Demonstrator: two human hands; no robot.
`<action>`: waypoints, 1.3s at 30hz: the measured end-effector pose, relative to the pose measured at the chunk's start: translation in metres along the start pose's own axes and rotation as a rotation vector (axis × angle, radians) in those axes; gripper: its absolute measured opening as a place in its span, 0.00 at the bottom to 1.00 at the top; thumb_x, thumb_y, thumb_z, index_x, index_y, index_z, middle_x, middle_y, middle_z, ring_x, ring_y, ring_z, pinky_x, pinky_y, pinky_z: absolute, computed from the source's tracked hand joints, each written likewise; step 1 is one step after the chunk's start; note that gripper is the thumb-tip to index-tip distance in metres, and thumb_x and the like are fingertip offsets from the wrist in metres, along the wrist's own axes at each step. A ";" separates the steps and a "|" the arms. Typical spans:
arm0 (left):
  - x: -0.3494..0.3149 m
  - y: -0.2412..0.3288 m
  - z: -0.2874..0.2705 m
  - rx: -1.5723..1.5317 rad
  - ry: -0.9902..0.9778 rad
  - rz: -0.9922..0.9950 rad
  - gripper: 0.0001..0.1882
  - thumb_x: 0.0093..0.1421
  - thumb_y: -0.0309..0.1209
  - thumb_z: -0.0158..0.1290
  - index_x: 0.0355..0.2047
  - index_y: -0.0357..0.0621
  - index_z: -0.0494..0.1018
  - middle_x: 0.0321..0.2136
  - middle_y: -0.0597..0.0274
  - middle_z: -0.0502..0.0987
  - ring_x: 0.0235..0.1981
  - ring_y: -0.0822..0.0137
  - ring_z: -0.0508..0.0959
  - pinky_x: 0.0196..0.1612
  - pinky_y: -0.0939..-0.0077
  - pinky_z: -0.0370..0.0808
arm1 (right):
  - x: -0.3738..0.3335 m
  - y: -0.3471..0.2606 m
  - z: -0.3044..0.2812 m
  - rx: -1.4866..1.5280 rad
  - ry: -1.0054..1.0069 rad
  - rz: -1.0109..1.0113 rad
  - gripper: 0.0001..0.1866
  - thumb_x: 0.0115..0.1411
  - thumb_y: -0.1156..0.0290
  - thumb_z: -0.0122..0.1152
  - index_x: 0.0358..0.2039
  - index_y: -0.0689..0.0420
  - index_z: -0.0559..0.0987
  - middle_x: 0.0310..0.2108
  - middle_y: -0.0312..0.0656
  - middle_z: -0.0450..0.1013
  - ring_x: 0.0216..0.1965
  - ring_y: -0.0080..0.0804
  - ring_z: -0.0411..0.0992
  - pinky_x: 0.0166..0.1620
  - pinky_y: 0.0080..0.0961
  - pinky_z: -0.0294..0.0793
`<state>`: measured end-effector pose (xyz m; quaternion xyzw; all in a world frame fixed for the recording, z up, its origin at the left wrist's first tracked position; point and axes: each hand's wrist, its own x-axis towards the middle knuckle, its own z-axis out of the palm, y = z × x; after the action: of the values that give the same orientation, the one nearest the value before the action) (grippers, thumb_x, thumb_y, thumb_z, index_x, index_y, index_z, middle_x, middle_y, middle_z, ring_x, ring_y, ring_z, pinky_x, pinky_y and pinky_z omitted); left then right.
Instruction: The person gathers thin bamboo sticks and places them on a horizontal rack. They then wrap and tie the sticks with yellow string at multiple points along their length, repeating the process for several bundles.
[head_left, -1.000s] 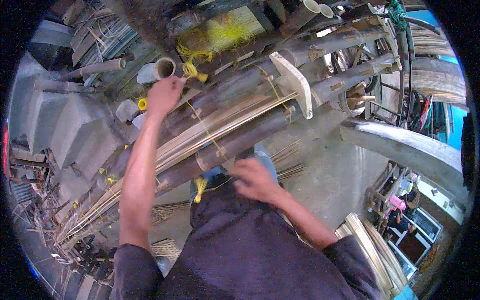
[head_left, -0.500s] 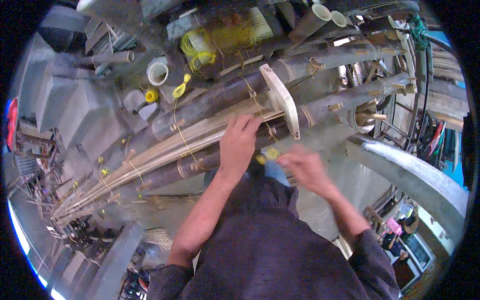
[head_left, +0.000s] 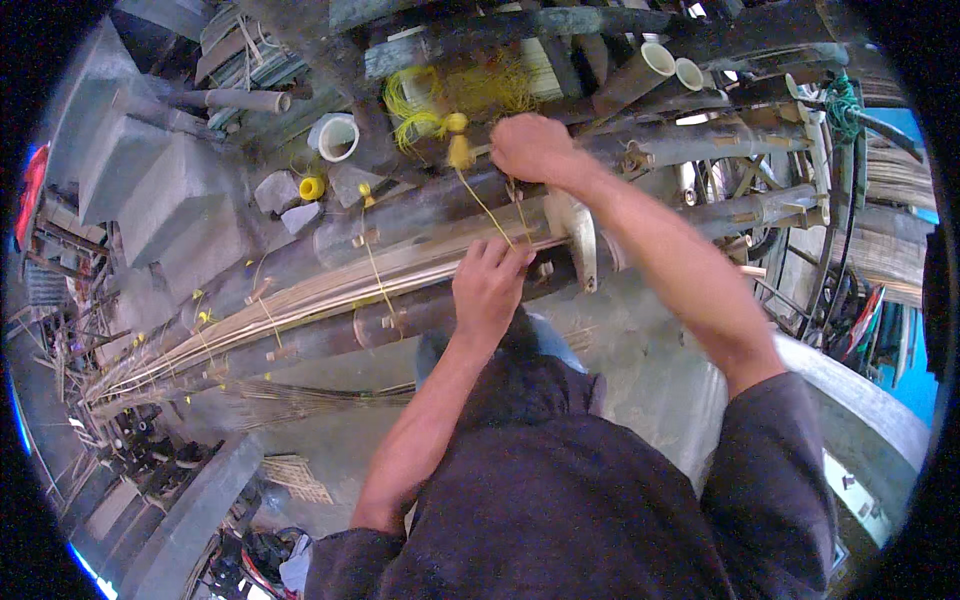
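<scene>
At the far left, grey concrete steps rise beside the work, and a white cup-like pot and a small yellow spool sit near them. A long bundle of pale bamboo slivers runs from the lower left up toward the centre, lying between dark bamboo poles of a frame.

The left hand rests on the bundle where it meets a pale wooden crosspiece; its fingers are curled down onto the slivers, pressing them in place rather than closed round them.

A thin yellow string runs taut from just above that hand up to the right hand, which is raised over the upper pole. Its fingers are clenched, and it looks as if they pinch the string's upper end, though the grip itself is hidden. A tangle of loose yellow twine hangs just left of it.

To do this binding well, my judgement is that the left hand should keep the slivers flat and tight together while the right draws the string straight along its own line, so that the loop bites without shifting the bundle sideways or snapping the thin string.

To the right stand more poles and light tubes.
</scene>
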<state>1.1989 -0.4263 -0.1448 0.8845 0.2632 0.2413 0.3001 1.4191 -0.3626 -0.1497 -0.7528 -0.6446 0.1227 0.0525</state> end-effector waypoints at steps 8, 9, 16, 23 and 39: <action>-0.002 -0.004 -0.001 0.076 0.042 0.008 0.13 0.45 0.21 0.59 0.34 0.45 0.76 0.35 0.60 0.77 0.38 0.56 0.76 0.40 0.64 0.75 | -0.167 -0.085 -0.084 1.143 -0.140 0.024 0.15 0.63 0.64 0.46 0.26 0.60 0.74 0.25 0.51 0.72 0.30 0.47 0.73 0.34 0.43 0.71; 0.002 -0.001 0.000 0.064 0.034 0.033 0.12 0.47 0.22 0.59 0.34 0.45 0.76 0.34 0.61 0.76 0.36 0.58 0.76 0.39 0.65 0.74 | -0.202 -0.095 -0.064 1.071 -0.370 0.036 0.14 0.63 0.65 0.45 0.27 0.60 0.75 0.26 0.54 0.73 0.32 0.51 0.75 0.36 0.46 0.73; 0.097 0.037 -0.064 -0.841 -0.284 -0.372 0.12 0.63 0.35 0.51 0.30 0.39 0.77 0.25 0.60 0.78 0.31 0.71 0.77 0.37 0.72 0.72 | -0.199 -0.133 0.087 0.452 -0.094 -0.171 0.11 0.56 0.63 0.52 0.25 0.55 0.79 0.20 0.46 0.76 0.23 0.44 0.78 0.24 0.43 0.78; 0.167 -0.106 0.039 -0.373 -0.271 -0.562 0.18 0.61 0.41 0.50 0.30 0.36 0.77 0.27 0.59 0.80 0.28 0.65 0.78 0.34 0.71 0.72 | -0.207 -0.123 0.096 0.323 -0.258 -0.128 0.08 0.52 0.67 0.55 0.22 0.56 0.75 0.24 0.43 0.76 0.29 0.42 0.78 0.30 0.38 0.78; -0.062 -0.232 -0.334 0.018 -0.426 -0.200 0.12 0.56 0.35 0.59 0.37 0.40 0.78 0.36 0.58 0.77 0.39 0.60 0.77 0.44 0.68 0.73 | -0.165 -0.396 0.087 1.757 -0.102 0.651 0.25 0.61 0.67 0.58 0.58 0.59 0.68 0.45 0.47 0.72 0.48 0.33 0.70 0.51 0.30 0.70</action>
<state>0.8826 -0.1712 -0.0787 0.8876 0.2826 0.0157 0.3634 0.9949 -0.4675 -0.1203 -0.5803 -0.0802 0.6069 0.5371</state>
